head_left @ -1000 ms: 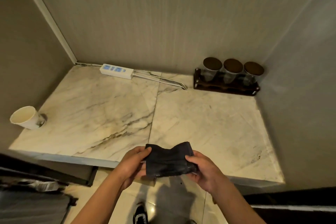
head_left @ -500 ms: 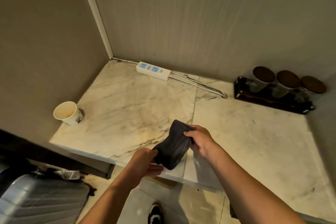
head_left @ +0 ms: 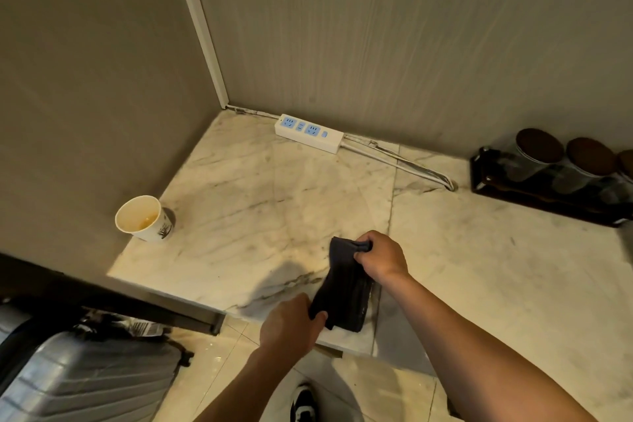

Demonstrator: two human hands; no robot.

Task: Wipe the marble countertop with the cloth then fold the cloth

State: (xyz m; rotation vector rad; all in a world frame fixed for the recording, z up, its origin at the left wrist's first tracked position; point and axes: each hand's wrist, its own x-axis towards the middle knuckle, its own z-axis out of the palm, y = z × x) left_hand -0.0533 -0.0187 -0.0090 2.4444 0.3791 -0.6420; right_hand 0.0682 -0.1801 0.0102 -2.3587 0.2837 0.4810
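A dark folded cloth [head_left: 346, 288] hangs stretched between both hands just above the front edge of the marble countertop [head_left: 260, 202]. My right hand [head_left: 382, 257] grips its far upper end over the counter. My left hand [head_left: 291, 325] pinches its near lower end at the counter's edge. The cloth runs lengthwise away from me, in a narrow strip several layers thick.
A white paper cup [head_left: 144, 218] stands at the counter's left edge by the wall. A white power strip [head_left: 308, 132] with its cable lies along the back wall. A dark tray with lidded jars [head_left: 548, 175] sits back right. A grey suitcase [head_left: 85, 380] stands on the floor at lower left.
The cloth turned from held sideways in front of the counter to lengthwise over its edge. My right hand went forward and up, my left hand stayed near. The view swung left.
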